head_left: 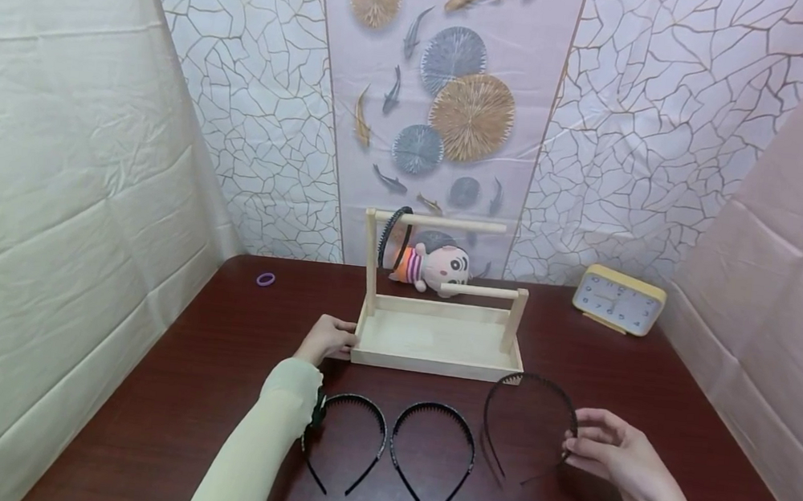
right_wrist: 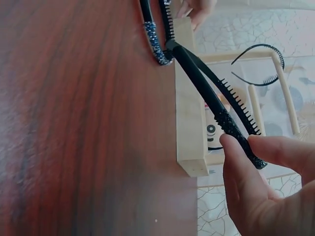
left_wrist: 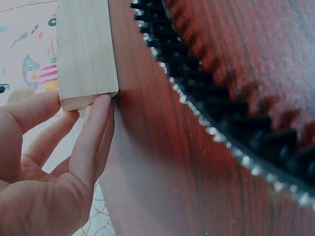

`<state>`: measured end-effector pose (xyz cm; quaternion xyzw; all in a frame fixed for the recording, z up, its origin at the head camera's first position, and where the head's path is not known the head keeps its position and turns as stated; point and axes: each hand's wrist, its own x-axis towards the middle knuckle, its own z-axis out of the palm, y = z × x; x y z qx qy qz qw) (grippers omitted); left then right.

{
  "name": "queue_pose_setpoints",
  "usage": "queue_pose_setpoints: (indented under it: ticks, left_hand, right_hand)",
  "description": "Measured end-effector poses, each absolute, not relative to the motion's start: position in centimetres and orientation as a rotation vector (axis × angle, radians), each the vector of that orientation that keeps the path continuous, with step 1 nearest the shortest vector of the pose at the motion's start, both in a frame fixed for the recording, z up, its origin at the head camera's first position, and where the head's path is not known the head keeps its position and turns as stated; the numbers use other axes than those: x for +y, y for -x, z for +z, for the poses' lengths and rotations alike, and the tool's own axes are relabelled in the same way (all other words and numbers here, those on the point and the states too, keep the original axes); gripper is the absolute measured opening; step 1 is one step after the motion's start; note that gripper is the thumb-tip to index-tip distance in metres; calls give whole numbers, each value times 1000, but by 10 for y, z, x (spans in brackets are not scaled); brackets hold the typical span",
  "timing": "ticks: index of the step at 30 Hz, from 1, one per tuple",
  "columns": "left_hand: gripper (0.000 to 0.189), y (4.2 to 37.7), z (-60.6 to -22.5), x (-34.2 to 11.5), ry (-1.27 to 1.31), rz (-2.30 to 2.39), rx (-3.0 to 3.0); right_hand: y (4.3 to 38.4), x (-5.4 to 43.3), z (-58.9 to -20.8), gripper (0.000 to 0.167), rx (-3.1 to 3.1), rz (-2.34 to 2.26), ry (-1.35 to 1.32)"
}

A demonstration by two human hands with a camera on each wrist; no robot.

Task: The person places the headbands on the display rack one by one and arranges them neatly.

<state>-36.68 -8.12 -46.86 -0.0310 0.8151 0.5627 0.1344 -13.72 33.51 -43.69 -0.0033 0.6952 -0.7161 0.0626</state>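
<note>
Black pinched headband point(right_wrist: 202, 87) overlaps the wooden rack point(head_left: 434, 366), which partly hides a doll point(head_left: 441, 266).

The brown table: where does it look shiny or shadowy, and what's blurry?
Left wrist: pale sheen low on the table, soft-edged teeth on the nearby headband; right wrist: faint glare on the table's left side; head: a thin shadow beside the held headband.

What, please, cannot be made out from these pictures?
Sparkly black toothed headband, left wrist view: cut off at top and right.
Striped plush doll, head view: partly hidden behind hanging black headband.
Yellow-framed white clock, head view: exact time, too small and blurred.
</note>
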Motion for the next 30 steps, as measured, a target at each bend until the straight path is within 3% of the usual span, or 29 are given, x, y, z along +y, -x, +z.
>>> queue_pose_setpoints:
  ticks: [30]
  left_hand:
    - [40, 363, -468, -80, 106, 1634, 2358]
  right_hand:
    - [158, 306, -416, 33, 2201, -2363, -93]
